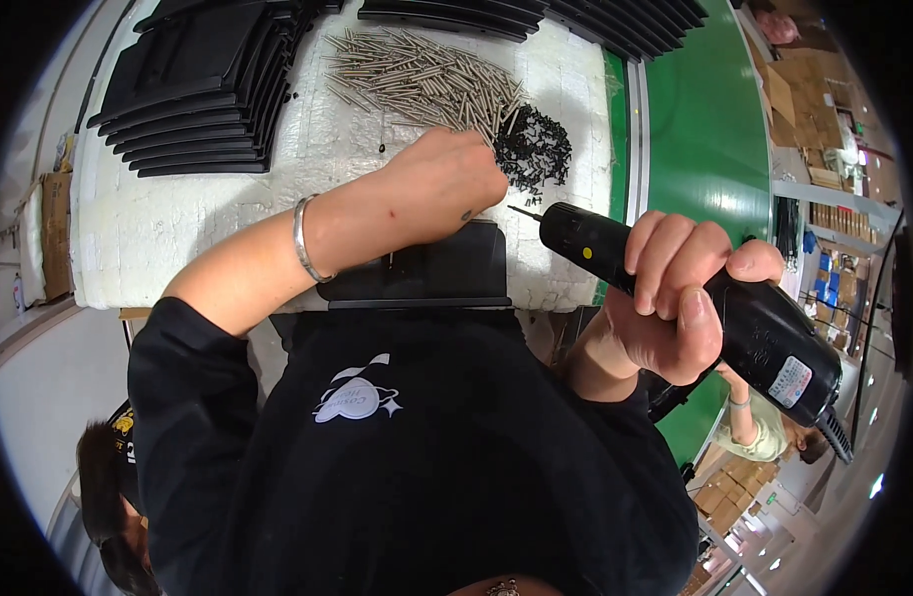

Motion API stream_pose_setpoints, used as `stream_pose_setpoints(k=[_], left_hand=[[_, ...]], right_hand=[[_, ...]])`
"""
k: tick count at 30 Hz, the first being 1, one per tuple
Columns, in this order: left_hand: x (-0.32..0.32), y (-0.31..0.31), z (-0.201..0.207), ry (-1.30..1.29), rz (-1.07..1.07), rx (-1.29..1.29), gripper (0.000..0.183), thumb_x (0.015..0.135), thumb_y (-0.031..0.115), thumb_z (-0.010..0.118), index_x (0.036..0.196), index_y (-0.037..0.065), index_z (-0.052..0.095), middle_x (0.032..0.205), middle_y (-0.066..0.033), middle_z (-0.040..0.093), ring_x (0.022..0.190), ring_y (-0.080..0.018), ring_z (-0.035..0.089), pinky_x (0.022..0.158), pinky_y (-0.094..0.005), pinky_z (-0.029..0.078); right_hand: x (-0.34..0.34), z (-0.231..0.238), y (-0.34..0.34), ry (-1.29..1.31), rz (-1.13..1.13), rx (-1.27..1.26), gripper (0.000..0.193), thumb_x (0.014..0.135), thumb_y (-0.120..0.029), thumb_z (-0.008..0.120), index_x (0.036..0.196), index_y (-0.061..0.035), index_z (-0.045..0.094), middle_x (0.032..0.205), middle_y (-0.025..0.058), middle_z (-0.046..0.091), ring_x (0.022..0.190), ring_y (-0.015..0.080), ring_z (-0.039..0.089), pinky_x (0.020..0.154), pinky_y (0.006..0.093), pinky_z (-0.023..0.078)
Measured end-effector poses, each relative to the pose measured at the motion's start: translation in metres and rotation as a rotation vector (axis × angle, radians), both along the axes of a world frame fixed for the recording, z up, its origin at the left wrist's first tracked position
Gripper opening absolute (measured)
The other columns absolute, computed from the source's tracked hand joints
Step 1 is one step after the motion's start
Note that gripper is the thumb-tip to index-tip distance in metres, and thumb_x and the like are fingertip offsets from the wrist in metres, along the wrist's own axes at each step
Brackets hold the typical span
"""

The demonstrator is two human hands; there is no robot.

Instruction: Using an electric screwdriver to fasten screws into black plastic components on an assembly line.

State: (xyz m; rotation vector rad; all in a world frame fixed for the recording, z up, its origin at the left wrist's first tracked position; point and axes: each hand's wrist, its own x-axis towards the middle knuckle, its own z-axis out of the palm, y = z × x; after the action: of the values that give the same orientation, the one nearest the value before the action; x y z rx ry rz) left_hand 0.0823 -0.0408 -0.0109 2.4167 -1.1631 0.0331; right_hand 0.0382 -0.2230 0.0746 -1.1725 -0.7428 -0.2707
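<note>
In my right hand [680,293] is a black electric screwdriver [590,238], its thin bit pointing left toward my other hand. My fingers wrap round its body, and its cord leaves the rear end. My left hand [446,184] reaches across the white work surface [168,233] with its fingers curled under. What those fingers hold, if anything, is hidden behind the back of the hand. Right beside its knuckles lies a heap of small black screws [536,149]. A pile of metal pins [426,74] spreads just beyond. Below my left wrist, a black plastic panel [417,273] lies close to my body.
A stack of black panels [193,94] stands at the far left of the surface. More black panels [456,12] line the far edge. To the right runs a green surface [700,109] with a metal rail [637,139]. Another person [764,427] is at the lower right.
</note>
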Motion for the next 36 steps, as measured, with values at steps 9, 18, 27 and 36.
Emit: stream_pose_setpoints(k=[9,18,27,36], left_hand=[[-0.046,0.054,0.016,0.366,0.329,-0.446,0.011,0.073,0.002,0.072,0.081,0.001,0.065,0.073,-0.0094,0.062,0.075,-0.0268,0.06,0.066,-0.0336,0.049],[-0.098,0.052,0.003,0.066,0.511,-0.356,0.019,0.068,0.001,0.073,0.086,0.005,0.069,0.085,-0.0027,0.064,0.079,-0.0232,0.059,0.062,-0.0328,0.052],[-0.098,0.046,-0.007,0.028,0.576,-0.433,0.019,0.067,0.0,0.074,0.084,0.005,0.068,0.083,-0.0023,0.063,0.077,-0.0217,0.058,0.06,-0.031,0.05],[-0.098,0.045,-0.005,0.054,0.582,-0.458,0.02,0.066,-0.001,0.075,0.084,0.005,0.07,0.079,-0.0048,0.063,0.073,-0.0229,0.059,0.06,-0.0314,0.05]], right_hand=[[-0.008,0.004,0.005,0.058,0.036,-0.02,0.032,0.079,-0.008,0.055,0.11,-0.0108,0.044,0.06,-0.0036,0.043,0.048,0.0081,0.042,0.054,0.0247,0.037],[-0.007,-0.009,0.021,0.083,0.299,-0.071,0.04,0.077,0.008,0.061,0.104,-0.0104,0.037,0.07,0.005,0.054,0.054,0.0172,0.054,0.054,0.0339,0.047],[-0.005,-0.015,0.026,0.111,0.303,-0.112,0.043,0.078,0.008,0.061,0.11,-0.0098,0.039,0.07,0.0058,0.055,0.057,0.0183,0.054,0.058,0.0358,0.047],[-0.006,-0.022,0.033,0.128,0.285,-0.069,0.041,0.078,0.008,0.061,0.107,-0.0098,0.037,0.069,0.0061,0.054,0.055,0.0181,0.053,0.056,0.0354,0.047]])
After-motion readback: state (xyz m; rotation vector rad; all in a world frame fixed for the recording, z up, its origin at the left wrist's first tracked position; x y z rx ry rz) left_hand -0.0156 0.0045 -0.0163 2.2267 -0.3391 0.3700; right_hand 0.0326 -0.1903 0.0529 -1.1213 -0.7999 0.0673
